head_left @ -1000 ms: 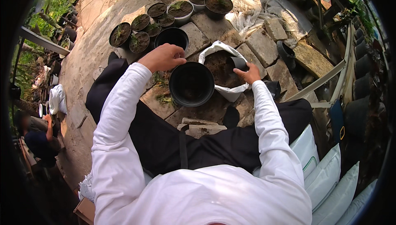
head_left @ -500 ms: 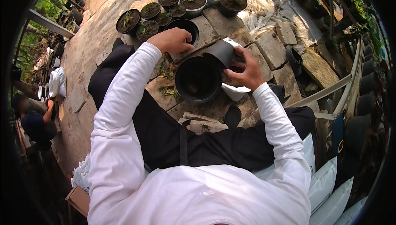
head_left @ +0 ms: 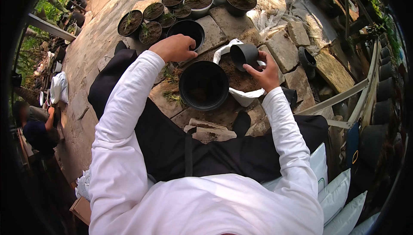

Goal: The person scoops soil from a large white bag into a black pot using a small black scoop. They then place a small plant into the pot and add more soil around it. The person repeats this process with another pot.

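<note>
My right hand (head_left: 266, 72) grips a small black plant pot (head_left: 243, 57) by its side, the pot tilted over a white bag (head_left: 245, 98). Brown soil (head_left: 237, 79) shows in the bag's wide mouth. Just left of the bag stands a large black plant pot (head_left: 204, 85), dark inside, with what it holds hard to make out. My left hand (head_left: 176, 48) hangs above and beyond that pot, fingers loosely bent and apart, with nothing visible in them. Partly behind it is another black pot (head_left: 195, 29).
Several pots with small grassy plants (head_left: 198, 1) stand at the far side. Loose grassy plants (head_left: 174, 96) lie left of the large pot. Stone blocks (head_left: 282, 52) and crumpled plastic sheeting (head_left: 275, 7) are to the right. Another person (head_left: 39, 127) is at the far left.
My right hand has moved the small pot rightward from the large pot's rim to over the bag, turning it and uncovering the soil. My left hand has shifted slightly left.
</note>
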The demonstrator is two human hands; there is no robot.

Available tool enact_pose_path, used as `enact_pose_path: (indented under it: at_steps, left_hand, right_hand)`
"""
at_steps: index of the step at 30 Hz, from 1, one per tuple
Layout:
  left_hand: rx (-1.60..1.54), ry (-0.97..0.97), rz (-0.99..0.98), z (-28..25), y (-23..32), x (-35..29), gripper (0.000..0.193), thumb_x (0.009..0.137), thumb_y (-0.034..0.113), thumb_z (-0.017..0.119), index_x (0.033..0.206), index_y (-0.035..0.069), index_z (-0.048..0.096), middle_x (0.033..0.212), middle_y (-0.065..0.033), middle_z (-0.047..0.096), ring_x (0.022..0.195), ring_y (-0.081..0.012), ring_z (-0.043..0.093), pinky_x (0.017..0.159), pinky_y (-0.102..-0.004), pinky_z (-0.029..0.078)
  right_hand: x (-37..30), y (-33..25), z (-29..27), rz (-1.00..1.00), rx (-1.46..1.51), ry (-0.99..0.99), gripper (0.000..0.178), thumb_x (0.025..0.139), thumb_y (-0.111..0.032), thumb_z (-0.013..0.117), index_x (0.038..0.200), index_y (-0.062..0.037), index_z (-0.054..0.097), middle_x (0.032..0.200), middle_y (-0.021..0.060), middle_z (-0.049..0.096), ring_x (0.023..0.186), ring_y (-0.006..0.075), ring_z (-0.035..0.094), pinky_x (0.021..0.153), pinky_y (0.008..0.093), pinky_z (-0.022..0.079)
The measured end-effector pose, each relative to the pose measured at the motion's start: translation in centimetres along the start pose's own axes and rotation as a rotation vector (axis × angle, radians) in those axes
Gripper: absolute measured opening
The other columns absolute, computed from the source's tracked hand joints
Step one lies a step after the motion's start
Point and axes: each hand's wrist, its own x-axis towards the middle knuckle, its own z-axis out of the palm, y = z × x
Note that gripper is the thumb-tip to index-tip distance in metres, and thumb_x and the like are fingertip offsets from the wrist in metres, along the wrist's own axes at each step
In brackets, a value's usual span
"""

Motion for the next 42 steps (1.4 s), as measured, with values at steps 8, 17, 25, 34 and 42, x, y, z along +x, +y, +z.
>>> enact_pose_path:
  at_steps: [8,17,25,34,42]
  left_hand:
    - [0.014,-0.038,-0.03,0.3,1.4,1.2,0.039,0.094,0.033,0.067,0.121,0.006,0.068,0.104,-0.0174,0.074,0.099,-0.0332,0.071,0.087,-0.0428,0.054]
    - [-0.009,-0.026,0.04,0.8,1.4,2.1,0.037,0.093,0.032,0.067,0.117,0.005,0.069,0.099,-0.0185,0.074,0.093,-0.0346,0.071,0.083,-0.0437,0.055]
    - [0.007,-0.028,0.024,0.5,1.5,1.7,0.035,0.093,0.031,0.067,0.116,0.005,0.07,0.098,-0.019,0.074,0.093,-0.0348,0.071,0.083,-0.044,0.055]
    - [-0.002,-0.057,-0.018,-0.1,2.1,1.2,0.04,0.092,0.037,0.07,0.117,0.005,0.07,0.109,-0.0204,0.072,0.107,-0.0384,0.068,0.092,-0.0472,0.053]
    - [-0.005,-0.039,-0.012,0.3,1.8,1.2,0.04,0.092,0.038,0.069,0.116,0.005,0.071,0.111,-0.0199,0.071,0.109,-0.0379,0.067,0.094,-0.0474,0.053]
  right_hand:
    - [-1.7,8.6,1.3,0.314,-0.819,-0.166,0.075,0.07,-0.051,0.088,0.113,0.0028,0.059,0.114,0.0213,0.064,0.109,0.0361,0.064,0.095,0.0419,0.052]
    - [-2.7,11.0,4.4,0.494,-0.357,-0.208,0.09,0.068,-0.059,0.089,0.121,0.0088,0.061,0.115,0.0235,0.069,0.104,0.0324,0.069,0.093,0.0391,0.053]
    - [-0.6,12.0,2.7,0.333,-0.236,-0.006,0.087,0.069,-0.047,0.091,0.127,0.0091,0.057,0.12,0.0236,0.066,0.11,0.0321,0.066,0.096,0.0395,0.052]
    - [-0.4,9.4,2.1,0.213,-0.121,-0.02,0.081,0.067,-0.025,0.093,0.131,0.0037,0.052,0.123,0.0208,0.063,0.113,0.0308,0.064,0.091,0.0384,0.057]
    - [0.9,8.5,1.2,0.35,0.134,-0.075,0.084,0.071,-0.03,0.094,0.132,0.007,0.05,0.128,0.0212,0.06,0.116,0.0273,0.063,0.094,0.0356,0.055]
